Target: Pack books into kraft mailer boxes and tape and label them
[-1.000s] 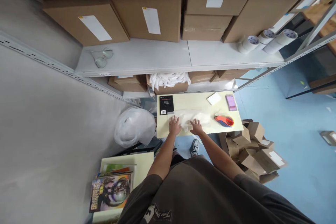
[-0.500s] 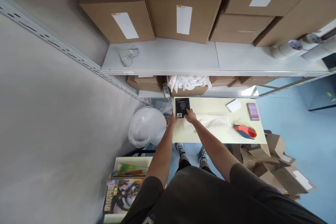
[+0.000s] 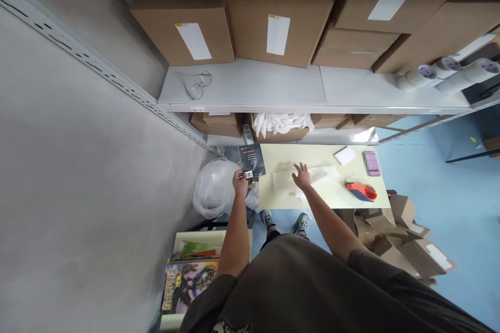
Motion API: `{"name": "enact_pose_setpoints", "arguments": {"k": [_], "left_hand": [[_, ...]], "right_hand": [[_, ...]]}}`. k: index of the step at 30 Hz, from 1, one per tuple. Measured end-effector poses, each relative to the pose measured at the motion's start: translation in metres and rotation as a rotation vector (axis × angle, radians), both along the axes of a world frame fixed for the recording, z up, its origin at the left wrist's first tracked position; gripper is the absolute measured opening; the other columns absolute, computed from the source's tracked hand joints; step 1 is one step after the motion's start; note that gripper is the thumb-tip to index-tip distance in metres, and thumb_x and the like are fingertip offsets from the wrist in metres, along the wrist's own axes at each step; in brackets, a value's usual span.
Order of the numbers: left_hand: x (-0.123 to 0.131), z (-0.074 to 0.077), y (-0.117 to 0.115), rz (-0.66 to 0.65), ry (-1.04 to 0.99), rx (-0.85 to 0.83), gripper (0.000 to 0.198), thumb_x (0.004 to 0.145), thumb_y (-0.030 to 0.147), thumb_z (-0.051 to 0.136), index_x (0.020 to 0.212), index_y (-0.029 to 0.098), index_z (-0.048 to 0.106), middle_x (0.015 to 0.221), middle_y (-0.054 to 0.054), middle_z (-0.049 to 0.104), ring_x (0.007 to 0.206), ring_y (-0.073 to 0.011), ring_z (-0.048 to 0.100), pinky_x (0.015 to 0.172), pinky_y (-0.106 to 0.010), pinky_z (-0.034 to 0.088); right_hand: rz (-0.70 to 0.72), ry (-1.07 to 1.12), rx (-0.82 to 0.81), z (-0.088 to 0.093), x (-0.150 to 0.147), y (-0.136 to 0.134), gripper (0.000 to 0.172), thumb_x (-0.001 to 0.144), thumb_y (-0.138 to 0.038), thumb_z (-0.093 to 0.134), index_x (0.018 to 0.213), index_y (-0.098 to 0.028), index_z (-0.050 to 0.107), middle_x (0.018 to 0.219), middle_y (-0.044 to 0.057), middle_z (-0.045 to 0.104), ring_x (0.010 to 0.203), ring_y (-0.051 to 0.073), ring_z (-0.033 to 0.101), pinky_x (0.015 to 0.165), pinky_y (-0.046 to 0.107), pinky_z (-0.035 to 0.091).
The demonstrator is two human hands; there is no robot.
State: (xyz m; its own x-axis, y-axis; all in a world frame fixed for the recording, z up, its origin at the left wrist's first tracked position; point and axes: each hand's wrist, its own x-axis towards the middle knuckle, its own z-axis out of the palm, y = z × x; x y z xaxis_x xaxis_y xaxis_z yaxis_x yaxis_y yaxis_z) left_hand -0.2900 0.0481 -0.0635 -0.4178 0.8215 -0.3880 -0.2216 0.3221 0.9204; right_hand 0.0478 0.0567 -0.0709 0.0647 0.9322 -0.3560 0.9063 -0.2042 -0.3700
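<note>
A black book [image 3: 252, 159] with a white barcode label is pinched at its lower left corner by my left hand [image 3: 239, 183], just past the left edge of the pale yellow table [image 3: 279, 153]. My right hand [image 3: 301, 176] has its fingers spread over a white sheet [image 3: 282, 181] lying on the table and holds nothing. Farther right on the table are a small white box [image 3: 345, 155], a pixelated purple item [image 3: 371, 163] and an orange and blue object [image 3: 361, 191].
Shelving [image 3: 269, 80] with cardboard boxes [image 3: 277, 21], glasses [image 3: 196, 86] and white rolls [image 3: 417, 78] stands beyond the table. A plastic bag [image 3: 216, 190] hangs at the left, above a stand with picture books [image 3: 187, 286]. Cartons [image 3: 406, 234] lie at the right.
The black book has moved left off the table in my left hand. My right hand has let go of it and moved right, its fingers now spread.
</note>
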Motion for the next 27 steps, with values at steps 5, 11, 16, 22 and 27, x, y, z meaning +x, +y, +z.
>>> {"name": "enact_pose_setpoints", "arguments": {"k": [5,11,16,22,27], "left_hand": [[0.024,0.026,-0.033,-0.030,-0.122,0.019,0.047,0.072,0.046,0.087,0.108,0.022,0.069,0.103,-0.007,0.074,0.090,-0.0212,0.070,0.079,-0.033,0.057],[0.097,0.010,-0.078,-0.130,-0.260,-0.104,0.062,0.057,0.052,0.093,0.104,0.020,0.069,0.094,-0.006,0.073,0.085,-0.0221,0.072,0.079,-0.036,0.057],[0.121,-0.005,-0.101,-0.058,-0.224,-0.171,0.061,0.055,0.050,0.092,0.103,0.020,0.068,0.093,-0.006,0.072,0.088,-0.0230,0.073,0.082,-0.038,0.057],[0.115,0.002,-0.111,0.014,-0.169,-0.166,0.064,0.053,0.050,0.094,0.104,0.020,0.070,0.095,-0.006,0.074,0.090,-0.0232,0.073,0.082,-0.038,0.058],[0.119,0.010,-0.116,0.050,-0.136,-0.147,0.063,0.056,0.054,0.092,0.105,0.022,0.069,0.097,-0.007,0.073,0.095,-0.0255,0.073,0.084,-0.039,0.057]], "right_hand": [[-0.077,-0.077,-0.276,0.011,0.067,-0.054,0.077,0.099,-0.054,0.063,0.168,-0.027,0.040,0.179,0.014,0.021,0.165,0.042,0.020,0.127,0.054,0.030],[-0.170,-0.079,-0.445,-0.008,0.046,-0.076,0.092,0.100,-0.067,0.057,0.175,-0.032,0.016,0.182,0.017,-0.002,0.166,0.044,0.009,0.124,0.058,0.029],[-0.296,-0.090,-0.431,-0.013,0.035,-0.060,0.098,0.098,-0.070,0.056,0.175,-0.029,0.011,0.181,0.021,-0.006,0.164,0.047,0.011,0.120,0.062,0.033],[-0.216,0.012,-0.264,0.000,0.071,-0.046,0.080,0.101,-0.048,0.058,0.172,-0.028,0.028,0.173,0.020,0.032,0.149,0.038,0.045,0.117,0.049,0.043],[0.054,-0.079,-0.290,-0.001,0.105,-0.076,0.092,0.084,-0.023,0.079,0.166,-0.034,0.038,0.176,0.011,0.027,0.161,0.037,0.023,0.120,0.052,0.039]]}}
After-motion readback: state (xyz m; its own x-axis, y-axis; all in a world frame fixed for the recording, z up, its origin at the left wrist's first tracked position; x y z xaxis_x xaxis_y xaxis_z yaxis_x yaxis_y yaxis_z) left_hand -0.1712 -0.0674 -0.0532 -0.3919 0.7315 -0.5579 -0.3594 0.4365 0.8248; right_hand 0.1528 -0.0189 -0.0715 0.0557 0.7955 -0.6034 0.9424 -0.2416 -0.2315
